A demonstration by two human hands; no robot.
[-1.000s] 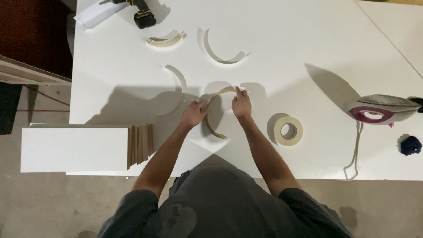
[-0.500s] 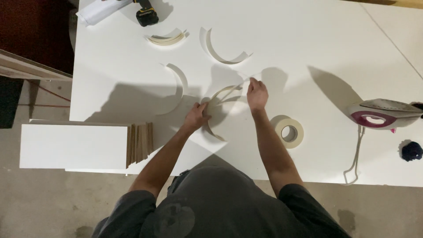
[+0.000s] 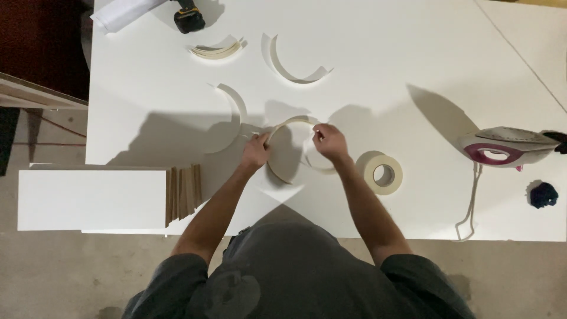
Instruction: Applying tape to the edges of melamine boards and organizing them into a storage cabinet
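On the white table [image 3: 413, 59], left hand [image 3: 256, 151] pinches one end of a curled edging strip [image 3: 283, 127]; right hand [image 3: 329, 142] pinches the other end. Risk: springy strip slips free, or kinks if bent tighter.

Left hand [image 3: 255, 151] and right hand [image 3: 329, 142] pinching curved edge-banding strip [image 3: 289, 123], tape roll [image 3: 383, 173] just beside, white table [image 3: 378, 65]

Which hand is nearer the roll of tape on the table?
The right hand. It sits just left of the tape roll and a little farther up the table, pinching the curved strip. The left hand grips the strip's other side, farther off.
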